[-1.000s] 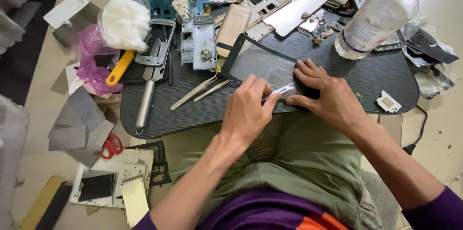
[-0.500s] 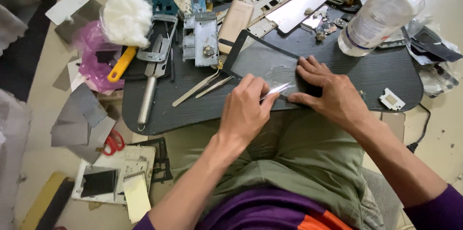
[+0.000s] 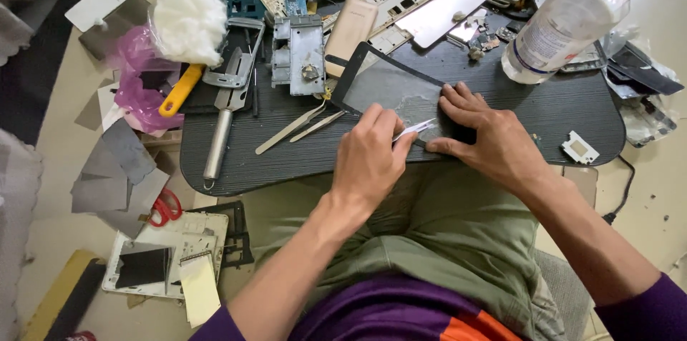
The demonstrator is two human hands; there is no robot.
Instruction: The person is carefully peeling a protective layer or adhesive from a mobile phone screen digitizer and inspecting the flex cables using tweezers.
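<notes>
The screen panel (image 3: 390, 90) lies flat on the dark board (image 3: 300, 155), just below the gold phone back (image 3: 348, 35). My left hand (image 3: 368, 155) is curled tight around a thin blade (image 3: 415, 128) touching the panel's lower edge. Right hand (image 3: 494, 137) is spread flat, fingers pressing the panel's right side, gripping nothing. Tweezers (image 3: 300, 126) sit just left of the panel.

Glass panel (image 3: 390, 90) on lap board (image 3: 300, 158), tweezers (image 3: 297, 126) left of it, bottle (image 3: 565, 22) behind right.
</notes>
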